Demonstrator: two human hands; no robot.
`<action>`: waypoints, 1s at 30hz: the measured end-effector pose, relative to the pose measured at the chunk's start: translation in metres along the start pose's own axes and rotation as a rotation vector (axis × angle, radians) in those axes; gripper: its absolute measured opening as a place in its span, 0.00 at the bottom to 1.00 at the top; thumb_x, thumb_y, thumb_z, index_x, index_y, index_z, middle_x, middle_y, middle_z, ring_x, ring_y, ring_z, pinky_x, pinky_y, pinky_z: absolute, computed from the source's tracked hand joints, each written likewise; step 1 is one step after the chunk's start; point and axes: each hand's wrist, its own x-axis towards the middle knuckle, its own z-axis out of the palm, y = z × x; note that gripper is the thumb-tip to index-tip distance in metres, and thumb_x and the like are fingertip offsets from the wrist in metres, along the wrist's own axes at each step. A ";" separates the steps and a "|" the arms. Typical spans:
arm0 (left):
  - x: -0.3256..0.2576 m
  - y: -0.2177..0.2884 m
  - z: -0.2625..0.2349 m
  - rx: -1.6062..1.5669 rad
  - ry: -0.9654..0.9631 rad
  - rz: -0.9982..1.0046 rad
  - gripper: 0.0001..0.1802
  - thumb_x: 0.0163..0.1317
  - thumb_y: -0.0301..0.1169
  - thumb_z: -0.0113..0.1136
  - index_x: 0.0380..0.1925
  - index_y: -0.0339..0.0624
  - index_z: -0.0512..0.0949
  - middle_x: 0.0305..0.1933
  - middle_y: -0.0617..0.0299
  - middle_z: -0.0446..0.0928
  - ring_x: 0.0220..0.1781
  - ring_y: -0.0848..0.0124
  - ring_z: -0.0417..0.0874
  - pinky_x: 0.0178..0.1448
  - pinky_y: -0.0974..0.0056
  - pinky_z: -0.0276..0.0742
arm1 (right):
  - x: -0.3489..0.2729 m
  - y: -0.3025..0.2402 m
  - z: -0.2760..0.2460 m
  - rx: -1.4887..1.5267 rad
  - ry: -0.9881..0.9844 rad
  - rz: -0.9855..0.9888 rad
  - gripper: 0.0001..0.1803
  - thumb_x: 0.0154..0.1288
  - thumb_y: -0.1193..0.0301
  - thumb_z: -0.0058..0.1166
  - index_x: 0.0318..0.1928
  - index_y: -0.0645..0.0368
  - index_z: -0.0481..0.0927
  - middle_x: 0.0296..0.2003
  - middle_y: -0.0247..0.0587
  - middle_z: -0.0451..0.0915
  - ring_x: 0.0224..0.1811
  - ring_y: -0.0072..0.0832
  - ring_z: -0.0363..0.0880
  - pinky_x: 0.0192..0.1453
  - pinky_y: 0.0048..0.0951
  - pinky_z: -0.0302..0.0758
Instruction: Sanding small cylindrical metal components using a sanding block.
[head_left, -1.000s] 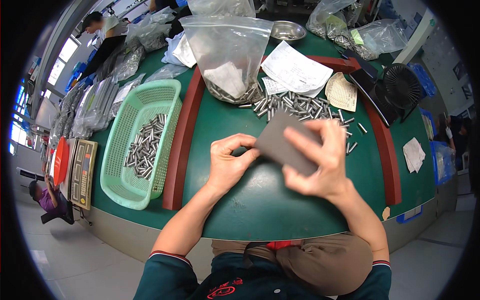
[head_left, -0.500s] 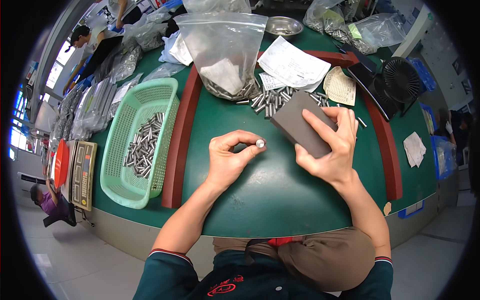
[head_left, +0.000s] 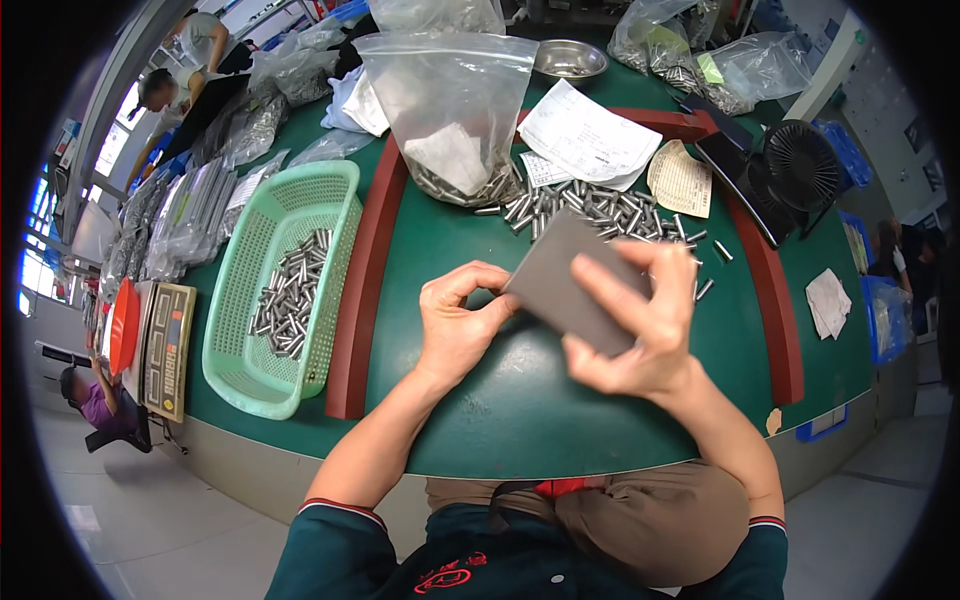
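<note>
— Since half a second ago, you've swung the grey pad (head_left: 577, 285) back toward your left hand (head_left: 462, 325); its edge now touches those curled fingertips.

— And my right hand (head_left: 640, 320)?

— Your fingers are clamped on the pad, above the green table (head_left: 480, 420), just in front of the loose metal pins (head_left: 600, 208). Whether your left pinches a pin, I cannot tell.

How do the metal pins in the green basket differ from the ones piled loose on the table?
The pins in the green basket are walled in on the left, a thin layer. The loose pile of pins sprawls across the green table, beside a clear bag. Both are small shiny cylinders.
</note>
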 end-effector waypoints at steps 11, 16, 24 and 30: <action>0.003 0.004 0.003 -0.047 -0.002 0.006 0.06 0.50 0.17 0.69 0.28 0.36 0.83 0.32 0.60 0.84 0.34 0.75 0.83 0.40 0.70 0.78 | 0.000 0.020 0.002 -0.164 0.034 0.082 0.34 0.28 0.64 0.67 0.47 0.53 0.84 0.38 0.47 0.74 0.38 0.41 0.71 0.44 0.39 0.64; -0.002 -0.002 0.002 -0.007 0.004 0.046 0.06 0.50 0.17 0.70 0.27 0.37 0.83 0.31 0.60 0.84 0.34 0.75 0.83 0.39 0.71 0.77 | -0.004 0.008 0.006 -0.063 -0.027 0.046 0.33 0.31 0.63 0.66 0.47 0.51 0.85 0.38 0.47 0.74 0.39 0.39 0.71 0.45 0.38 0.63; -0.001 0.001 0.006 -0.051 -0.008 0.024 0.06 0.50 0.17 0.70 0.27 0.38 0.83 0.31 0.60 0.84 0.33 0.74 0.83 0.39 0.70 0.78 | -0.002 0.021 0.000 -0.268 0.004 0.084 0.32 0.32 0.64 0.67 0.48 0.51 0.84 0.41 0.46 0.74 0.42 0.39 0.71 0.46 0.40 0.61; 0.000 0.000 0.004 -0.063 0.008 0.008 0.06 0.51 0.17 0.70 0.27 0.38 0.83 0.31 0.60 0.84 0.34 0.74 0.83 0.39 0.70 0.77 | -0.004 0.019 0.000 -0.185 0.037 0.153 0.34 0.30 0.63 0.67 0.48 0.53 0.85 0.41 0.45 0.73 0.42 0.38 0.70 0.47 0.38 0.63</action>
